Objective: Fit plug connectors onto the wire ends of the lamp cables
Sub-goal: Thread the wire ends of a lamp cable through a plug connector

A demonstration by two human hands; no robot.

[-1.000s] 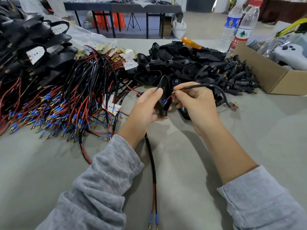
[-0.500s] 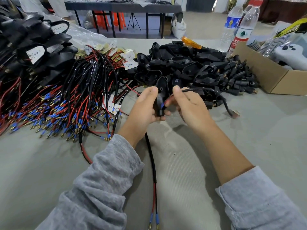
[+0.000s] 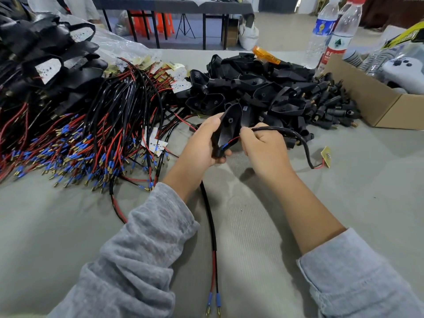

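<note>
My left hand grips a black plastic lamp housing, held upright above the table. My right hand pinches a black cable near its end. The cable's red wire and blue-sleeved tip sit inside the housing's lower part. The cable arcs right and ends in a small LED board lying on the table. A second black cable hangs from below my left hand toward me, ending in two blue-sleeved pins.
A pile of red and black cables with blue terminals fills the left. Black housings and plug connectors are heaped behind my hands. A cardboard box and two water bottles stand at the right on the grey table.
The wire tip has gone from beside the housing into its lower part. My right hand shifted slightly and the cable's loop and LED board moved a little on the table.
</note>
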